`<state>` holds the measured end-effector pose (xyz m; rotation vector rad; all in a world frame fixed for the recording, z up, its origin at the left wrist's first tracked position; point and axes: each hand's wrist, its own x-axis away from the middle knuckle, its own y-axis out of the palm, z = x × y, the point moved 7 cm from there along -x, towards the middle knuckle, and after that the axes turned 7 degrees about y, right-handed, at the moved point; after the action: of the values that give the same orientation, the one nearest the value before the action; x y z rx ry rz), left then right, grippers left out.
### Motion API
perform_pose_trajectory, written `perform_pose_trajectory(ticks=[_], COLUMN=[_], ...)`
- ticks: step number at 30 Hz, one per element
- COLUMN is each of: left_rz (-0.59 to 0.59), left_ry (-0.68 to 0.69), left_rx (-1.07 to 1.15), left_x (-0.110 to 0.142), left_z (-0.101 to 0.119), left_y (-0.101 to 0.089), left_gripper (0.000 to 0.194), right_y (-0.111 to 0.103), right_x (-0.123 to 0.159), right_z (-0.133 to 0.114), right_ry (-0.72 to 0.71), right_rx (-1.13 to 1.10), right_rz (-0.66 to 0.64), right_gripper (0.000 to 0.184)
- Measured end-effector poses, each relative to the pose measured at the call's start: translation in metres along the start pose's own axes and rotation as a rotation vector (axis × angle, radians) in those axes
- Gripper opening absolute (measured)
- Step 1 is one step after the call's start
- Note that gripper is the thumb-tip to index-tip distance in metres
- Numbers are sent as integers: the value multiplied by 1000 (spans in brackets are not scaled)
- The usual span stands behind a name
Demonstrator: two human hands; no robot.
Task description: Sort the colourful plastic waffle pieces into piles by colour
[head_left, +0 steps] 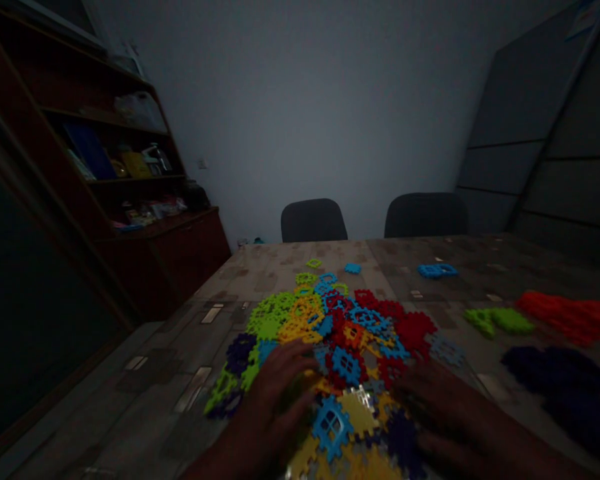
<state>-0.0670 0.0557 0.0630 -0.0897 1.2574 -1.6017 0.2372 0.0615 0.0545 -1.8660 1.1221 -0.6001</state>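
A heap of flat, toothed plastic building pieces in mixed colours spreads over the table between and beyond my hands. My left hand point(279, 393) rests at the heap's near left side, fingers apart, with nothing visible in its grasp. On the opposite side my right hand point(443, 407) lies low over the pieces, its fingers stretched inward and dim in the poor light. Between them are a blue window piece point(333, 425), a pale yellow piece point(359, 413) and a dark purple piece point(404, 440). Farther in sits another blue window piece point(346, 365). Whatever lies under my palms is hidden.
Sorted piles stand to the right: orange pieces point(565, 316), lime green pieces point(513, 320), dark purple pieces point(555, 368) and blue pieces point(437, 270). Two dark chairs point(314, 220) stand behind the patterned table point(180, 353). A wooden shelf unit point(125, 180) is at left.
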Motion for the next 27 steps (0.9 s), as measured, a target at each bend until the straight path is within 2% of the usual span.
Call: perform_pose_trajectory(ticks=[2, 3, 4, 6, 8, 11, 14, 15, 18, 21, 24, 27], left_rz=[-122, -144, -163, -207, -239, -224, -173, -164, -133, -92, -62, 13], left_ry=[298, 373, 364, 316, 342, 409, 448, 442, 374, 371, 355, 307], left_rx=[-43, -84, -122, -137, -149, -241, -340, -360, -389, -333, -240, -191], left_x=[10, 15, 18, 21, 20, 14, 9, 8, 10, 12, 8, 1], left_z=[43, 56, 60, 60, 60, 59, 60, 59, 54, 55, 58, 57], left_y=[48, 70, 89, 115, 122, 103, 79, 75, 71, 66, 52, 30], left_gripper=[46, 39, 39, 53, 57, 43, 26, 25, 21, 13, 26, 32], right_y=[14, 19, 22, 24, 24, 23, 17, 12, -5, -19, -13, 16], right_x=[10, 12, 12, 7, 0, -8, -13, -14, -15, -11, -7, -1], right_z=[-17, -23, -27, -29, -29, -33, -33, -31, -23, -18, -16, -17], right_ry=[-134, -189, -216, -203, -151, -108, -73, -58, -7, 29, 104, 154], right_rx=[24, 27, 28, 38, 48, 49, 16, -8, -117, -228, -311, -342], right_rz=[-59, -68, -58, -24, -13, -37, 1, 39, 181, 270, 244, 85], right_gripper=[68, 73, 76, 75, 67, 51, 26, 25, 39, 49, 46, 40])
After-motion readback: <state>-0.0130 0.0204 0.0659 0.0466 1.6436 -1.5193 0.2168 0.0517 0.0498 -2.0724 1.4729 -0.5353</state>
